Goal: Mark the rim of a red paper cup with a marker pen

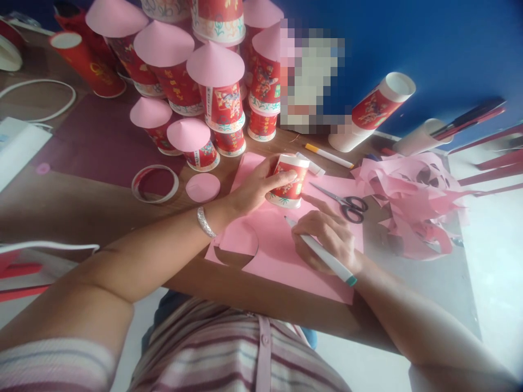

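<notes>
My left hand (261,185) is wrapped round a red paper cup (288,188), holding it upside down or upright, I cannot tell which. Green strokes show on the white band at the cup's lower edge. In my right hand (327,237) is a white marker (330,261) with a green end, its tip pointing up towards the cup but apart from it. Beneath both hands lies a pink paper sheet (278,261) with a round hole cut near its left side. Black-handled scissors (347,204) rest on the sheet to the right of the cup.
Red cups with pink cone tops (216,71) stand stacked at the back left. Pink paper scraps (417,201) are heaped at right. A yellow-capped marker (329,155), a pink disc (203,188) and a cup ring (155,184) lie nearby. More stacked cups (373,111) stand behind.
</notes>
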### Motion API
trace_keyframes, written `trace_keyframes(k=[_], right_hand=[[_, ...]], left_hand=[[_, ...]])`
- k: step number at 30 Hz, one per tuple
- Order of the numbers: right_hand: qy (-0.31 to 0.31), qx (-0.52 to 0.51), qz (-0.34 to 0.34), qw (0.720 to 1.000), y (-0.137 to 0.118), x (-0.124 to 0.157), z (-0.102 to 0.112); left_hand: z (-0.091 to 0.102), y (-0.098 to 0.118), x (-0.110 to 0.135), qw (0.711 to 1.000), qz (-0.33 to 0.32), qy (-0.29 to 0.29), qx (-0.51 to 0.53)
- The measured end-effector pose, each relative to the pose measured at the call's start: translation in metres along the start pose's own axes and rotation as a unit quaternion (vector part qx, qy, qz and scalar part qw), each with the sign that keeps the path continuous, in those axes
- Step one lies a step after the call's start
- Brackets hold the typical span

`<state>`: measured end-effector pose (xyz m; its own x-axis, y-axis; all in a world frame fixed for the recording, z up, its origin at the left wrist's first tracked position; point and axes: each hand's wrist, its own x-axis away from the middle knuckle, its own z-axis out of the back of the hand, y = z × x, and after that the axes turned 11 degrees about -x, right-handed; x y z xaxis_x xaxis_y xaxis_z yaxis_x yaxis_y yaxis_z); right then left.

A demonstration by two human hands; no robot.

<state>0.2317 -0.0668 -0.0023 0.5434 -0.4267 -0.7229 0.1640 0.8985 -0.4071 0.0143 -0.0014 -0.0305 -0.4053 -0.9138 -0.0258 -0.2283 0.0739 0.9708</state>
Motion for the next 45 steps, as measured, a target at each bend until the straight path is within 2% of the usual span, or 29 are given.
trace_keyframes(k=[10,21,30,45], right_hand=[[-0.028,-0.015,0.016,0.999,-0.0038,-0.0045,0.0032],[0.037,0.019,0.002,0.999,0.0046,-0.0029,0.0052],[0.026,0.083,-0.032,0.996,-0.0001,-0.0012,0.0076],[0.027,0.106,-0.041,0.993,0.0006,0.0009,0.0048]], left_hand=[[0.001,-0.0031,-0.0018,1.0,0.015,-0.007,-0.023],[0.0037,-0.0067,-0.0014,0.999,0.047,0.019,-0.015],[0.0014,-0.0018,-0.0039,0.999,0.008,-0.006,-0.033],[0.0002,0.0017,-0.0022,0.999,0.014,-0.004,-0.043]])
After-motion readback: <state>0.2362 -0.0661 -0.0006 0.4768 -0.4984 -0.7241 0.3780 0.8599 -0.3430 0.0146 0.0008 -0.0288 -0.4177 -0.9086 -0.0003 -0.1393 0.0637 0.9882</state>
